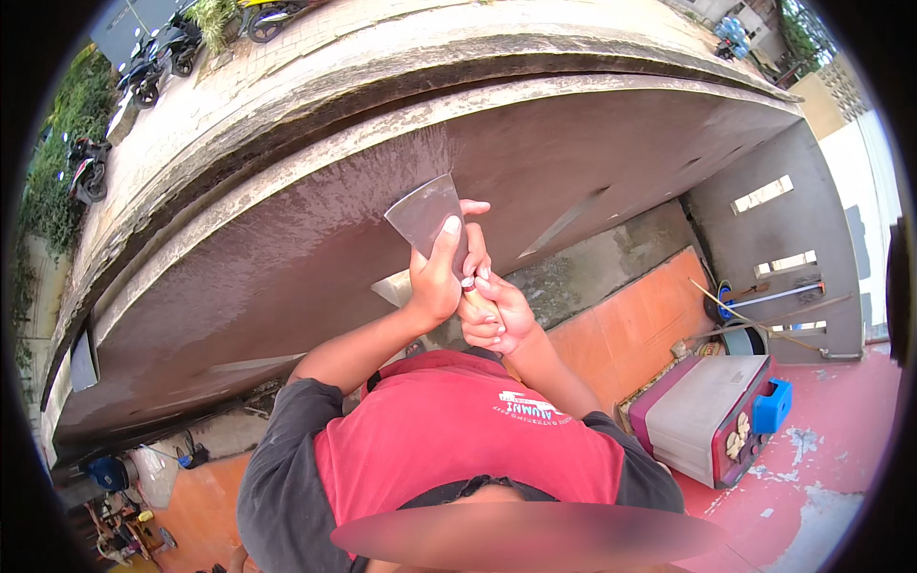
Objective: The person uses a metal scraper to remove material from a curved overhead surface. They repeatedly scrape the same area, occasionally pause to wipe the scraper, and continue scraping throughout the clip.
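Note:
A broad metal scraper, its blade (423, 211) widening toward the far end, is held up in front of my chest near a grey plastered wall (559, 157). My left hand (440, 276) grips the blade with the thumb laid flat on its face. Around the wooden handle (481, 304), my right hand (501, 315) is closed, just below a metal ferrule (468, 283). A darker, streaked patch (322, 193) marks the wall left of the blade.
A grey and maroon appliance (702, 401) with a blue holder (772, 407) stands on the red floor (817, 401) at right. Sticks and a blue-handled tool (777, 295) lean by the slotted side wall (795, 229). Motorcycles (89, 168) are parked beyond the wall.

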`<act>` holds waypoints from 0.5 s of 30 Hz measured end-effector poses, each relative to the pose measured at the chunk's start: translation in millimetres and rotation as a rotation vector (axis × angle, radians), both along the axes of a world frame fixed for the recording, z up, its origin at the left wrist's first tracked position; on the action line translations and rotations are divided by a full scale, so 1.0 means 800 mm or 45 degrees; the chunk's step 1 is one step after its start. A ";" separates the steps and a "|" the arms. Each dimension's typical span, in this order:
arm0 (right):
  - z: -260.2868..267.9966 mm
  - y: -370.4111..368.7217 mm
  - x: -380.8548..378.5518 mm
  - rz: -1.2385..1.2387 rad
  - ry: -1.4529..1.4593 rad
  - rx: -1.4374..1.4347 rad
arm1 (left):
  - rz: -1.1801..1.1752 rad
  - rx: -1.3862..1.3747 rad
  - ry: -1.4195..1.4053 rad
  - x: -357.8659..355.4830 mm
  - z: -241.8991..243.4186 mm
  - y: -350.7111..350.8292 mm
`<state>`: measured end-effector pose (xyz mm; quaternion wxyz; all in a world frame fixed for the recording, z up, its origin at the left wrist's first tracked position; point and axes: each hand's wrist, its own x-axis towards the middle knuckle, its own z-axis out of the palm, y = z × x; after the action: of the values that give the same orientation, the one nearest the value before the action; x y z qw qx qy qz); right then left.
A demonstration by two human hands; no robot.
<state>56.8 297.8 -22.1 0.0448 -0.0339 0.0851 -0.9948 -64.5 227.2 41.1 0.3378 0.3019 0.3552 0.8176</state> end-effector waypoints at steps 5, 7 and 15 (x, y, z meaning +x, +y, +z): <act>-0.014 -0.021 0.007 -0.107 0.016 -0.088 | -0.096 -0.104 0.018 0.000 -0.010 -0.002; -0.010 -0.023 0.005 -0.145 0.011 -0.003 | -0.130 -0.084 0.021 -0.004 -0.012 -0.003; -0.012 -0.019 0.006 -0.217 -0.013 0.086 | -0.156 -0.037 -0.001 -0.006 -0.027 0.002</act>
<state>61.6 282.5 -32.0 -0.0385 -0.0201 0.1208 -0.9917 -69.0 229.2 19.8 0.3919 0.3177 0.3477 0.7903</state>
